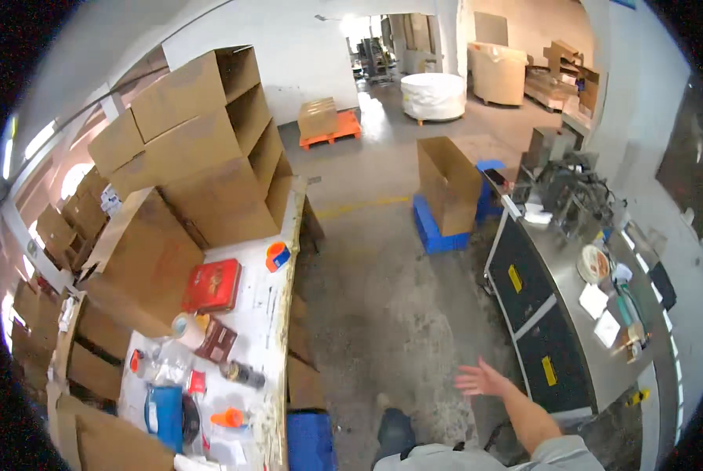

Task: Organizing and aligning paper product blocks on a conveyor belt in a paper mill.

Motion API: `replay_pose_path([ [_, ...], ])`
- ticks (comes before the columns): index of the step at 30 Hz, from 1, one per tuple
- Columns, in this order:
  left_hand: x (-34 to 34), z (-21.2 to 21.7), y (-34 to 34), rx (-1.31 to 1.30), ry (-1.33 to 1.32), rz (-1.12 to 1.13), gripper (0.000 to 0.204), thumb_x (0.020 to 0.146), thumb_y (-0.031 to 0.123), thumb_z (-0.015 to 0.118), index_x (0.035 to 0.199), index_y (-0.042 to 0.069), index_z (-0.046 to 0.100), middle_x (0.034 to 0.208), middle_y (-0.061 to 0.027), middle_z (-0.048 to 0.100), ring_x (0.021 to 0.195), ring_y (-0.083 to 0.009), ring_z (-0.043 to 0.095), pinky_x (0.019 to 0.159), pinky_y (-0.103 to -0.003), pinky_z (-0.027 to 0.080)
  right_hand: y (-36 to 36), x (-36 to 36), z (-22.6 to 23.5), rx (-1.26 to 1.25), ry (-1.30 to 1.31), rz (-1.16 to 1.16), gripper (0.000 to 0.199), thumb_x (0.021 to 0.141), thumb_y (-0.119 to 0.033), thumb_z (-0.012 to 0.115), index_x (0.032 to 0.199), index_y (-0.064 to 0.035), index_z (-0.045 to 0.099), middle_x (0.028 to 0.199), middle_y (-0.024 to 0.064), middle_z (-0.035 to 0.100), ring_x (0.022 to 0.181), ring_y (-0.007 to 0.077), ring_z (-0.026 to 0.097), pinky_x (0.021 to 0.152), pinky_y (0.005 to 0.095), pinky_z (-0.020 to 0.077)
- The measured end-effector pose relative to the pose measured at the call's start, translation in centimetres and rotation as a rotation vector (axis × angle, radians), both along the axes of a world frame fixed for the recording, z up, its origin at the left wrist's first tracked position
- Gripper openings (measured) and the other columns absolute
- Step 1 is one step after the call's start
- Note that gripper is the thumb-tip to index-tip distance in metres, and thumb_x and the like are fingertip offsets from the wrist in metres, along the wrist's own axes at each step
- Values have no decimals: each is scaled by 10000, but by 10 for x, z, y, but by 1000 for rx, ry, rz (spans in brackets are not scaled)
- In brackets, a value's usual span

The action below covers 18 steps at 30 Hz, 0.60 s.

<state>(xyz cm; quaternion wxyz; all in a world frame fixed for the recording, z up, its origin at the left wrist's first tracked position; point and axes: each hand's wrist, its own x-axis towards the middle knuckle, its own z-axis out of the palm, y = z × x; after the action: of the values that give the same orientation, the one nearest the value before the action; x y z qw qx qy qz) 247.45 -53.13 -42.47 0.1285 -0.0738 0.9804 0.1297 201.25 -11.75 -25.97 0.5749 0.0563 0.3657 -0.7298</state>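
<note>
My right hand [481,380] hangs in the air over the grey floor, fingers spread and holding nothing. The closest thing to it is the dark-fronted metal workbench [557,289] on my right, and the hand stays apart from it. On that bench are white paper pieces [605,329], a round tub [593,264] and a dark machine [575,206]. My left hand is outside the picture. To my left, a white-topped table [267,334] carries a red flat box [212,285], an orange tape dispenser [277,256], a clear plastic bottle [171,363] and a blue container [164,418].
Large cardboard boxes [183,184] rise from the table's far end. Ahead, a tall open carton [450,184] stands on a blue crate [438,229]. Farther back are an orange pallet [332,131] with boxes and a white wrapped round bundle [433,99]. A blue bin [310,441] sits beside the table.
</note>
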Motion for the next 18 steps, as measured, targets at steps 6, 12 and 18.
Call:
replay_pose_path([
  [6,-173,12,-104,298,-8,-190,314,773,397,640,873,105,699,646,-106,616,601,-304,602,565,-474,466,-13,-40,-145,993,1212,475,510,819,-545,639,953,-53,670,784,125,685,681,282,644,648,416,507],
  [12,-406,38,-238,480,-73,694,358,769,402,658,797,49,709,779,-114,701,665,-263,663,650,-408,522,-54,-78,-269,931,963,782,367,802,-467,627,909,-119,663,842,149,651,789,329,628,675,448,489],
  [18,-671,83,-323,577,-40,614,411,804,441,603,911,66,732,891,-169,708,882,-327,685,779,-421,530,-164,-189,-327,672,1405,343,381,789,-427,636,1095,-209,703,1095,107,684,775,282,659,682,425,542],
])
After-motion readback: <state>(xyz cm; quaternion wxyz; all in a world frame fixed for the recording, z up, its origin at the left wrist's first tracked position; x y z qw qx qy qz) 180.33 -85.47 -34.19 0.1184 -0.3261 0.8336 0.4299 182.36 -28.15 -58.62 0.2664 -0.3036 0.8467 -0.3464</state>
